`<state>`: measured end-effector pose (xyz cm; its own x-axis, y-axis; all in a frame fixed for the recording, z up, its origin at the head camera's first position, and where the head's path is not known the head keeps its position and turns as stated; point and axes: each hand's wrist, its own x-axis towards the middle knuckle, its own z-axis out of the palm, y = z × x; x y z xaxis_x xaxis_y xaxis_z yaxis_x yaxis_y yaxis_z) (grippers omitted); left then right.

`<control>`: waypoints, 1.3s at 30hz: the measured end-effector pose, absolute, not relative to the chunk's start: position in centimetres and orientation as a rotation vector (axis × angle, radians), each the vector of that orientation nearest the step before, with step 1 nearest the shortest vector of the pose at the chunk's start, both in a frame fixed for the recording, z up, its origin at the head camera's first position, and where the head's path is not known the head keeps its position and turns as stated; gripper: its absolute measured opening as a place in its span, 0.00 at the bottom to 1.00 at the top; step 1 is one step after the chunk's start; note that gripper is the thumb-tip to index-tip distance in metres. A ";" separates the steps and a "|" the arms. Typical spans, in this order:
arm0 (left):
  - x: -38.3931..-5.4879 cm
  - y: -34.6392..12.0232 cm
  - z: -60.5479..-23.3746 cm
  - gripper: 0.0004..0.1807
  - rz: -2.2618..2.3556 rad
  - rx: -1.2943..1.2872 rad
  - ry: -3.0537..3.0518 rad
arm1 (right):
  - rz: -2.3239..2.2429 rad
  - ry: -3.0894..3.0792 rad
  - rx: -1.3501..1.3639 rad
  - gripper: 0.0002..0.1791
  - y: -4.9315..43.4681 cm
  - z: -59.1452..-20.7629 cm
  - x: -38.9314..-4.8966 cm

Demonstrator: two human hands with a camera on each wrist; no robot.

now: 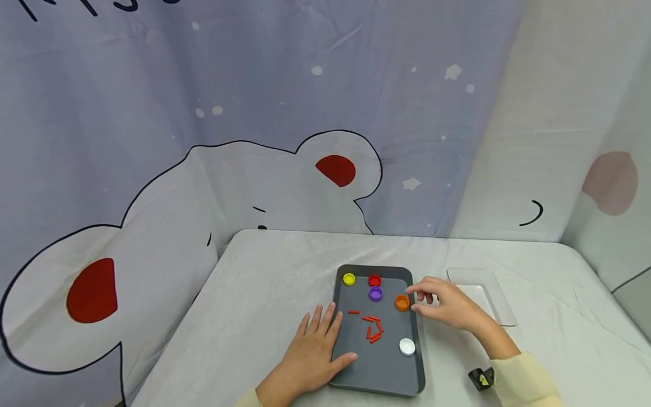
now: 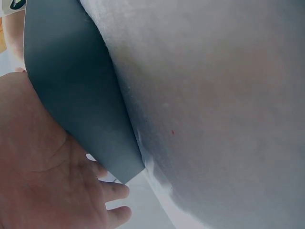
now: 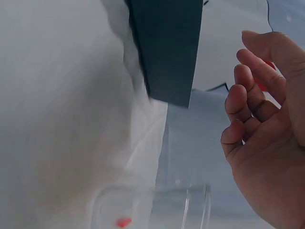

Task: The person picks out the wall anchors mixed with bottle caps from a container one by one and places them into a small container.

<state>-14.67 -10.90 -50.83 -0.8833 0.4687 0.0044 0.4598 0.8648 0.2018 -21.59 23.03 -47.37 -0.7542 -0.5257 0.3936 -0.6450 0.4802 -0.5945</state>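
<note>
Left hand (image 1: 312, 353) at left edge of grey tray (image 1: 373, 373), fingers spread, nothing gripped. Right hand (image 1: 450, 305) by orange cap (image 1: 402, 303), thumb and fingers parted, holding nothing (contact unclear). Cap's inside tray, right side, beyond white cap (image 1: 407, 347).

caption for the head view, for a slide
Left hand at the edge of a gray tray, right hand beside an orange cap, short red sticks inside

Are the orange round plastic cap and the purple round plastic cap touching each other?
Apart: the head view shows bare grey tray between the orange cap and purple cap.
</note>
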 end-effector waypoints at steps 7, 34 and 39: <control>-14.7 -10.8 -50.7 0.49 0.268 0.720 2.976 | 1.135 -2.641 1.073 0.13 21.5 -47.4 -21.7; -14.7 -10.8 -50.6 0.49 0.257 0.725 2.976 | 0.938 -2.838 1.269 0.13 18.4 -48.7 -22.2; -14.7 -10.8 -50.5 0.50 0.232 0.709 2.970 | 0.878 -2.855 1.271 0.13 18.1 -48.9 -22.2</control>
